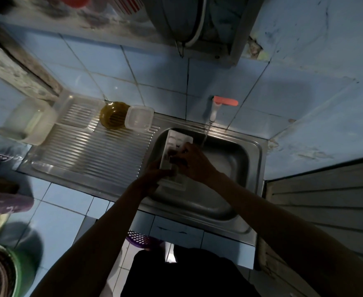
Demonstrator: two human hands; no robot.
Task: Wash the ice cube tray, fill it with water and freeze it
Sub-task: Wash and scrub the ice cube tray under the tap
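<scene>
Nearest the camera, both forearms reach out over the front edge of the sink (254, 146). The left hand (155, 179) grips the near end of the ice cube tray (177, 140) from the left, its fingers curled under and round the edge. The right hand (192, 160) lies on top of the tray with its fingers bent down onto the compartments; it seems to be rubbing them, though the light is too dim to tell whether it holds a sponge or cloth. The tray hangs tilted over the left part of the basin, its far end raised toward the wall.

Just beyond the right hand, a thin stream of water falls from the tap (213, 110), whose orange handle (225, 101) points right. The stream lands beside the tray's far right corner, not clearly on it.

Risks, as I judge them: the tray is wet and held at one end only, so a hard scrub could twist it out of the left hand and drop it into the basin. With the water missing the tray, dirt or soap may stay in the far compartments. Tilted like this it would spill if filled, so it needs levelling first.

Further left, on the ribbed draining board (94, 151), stand an amber bowl (113, 114) and a clear box (139, 117), close enough to catch splashes.
</scene>
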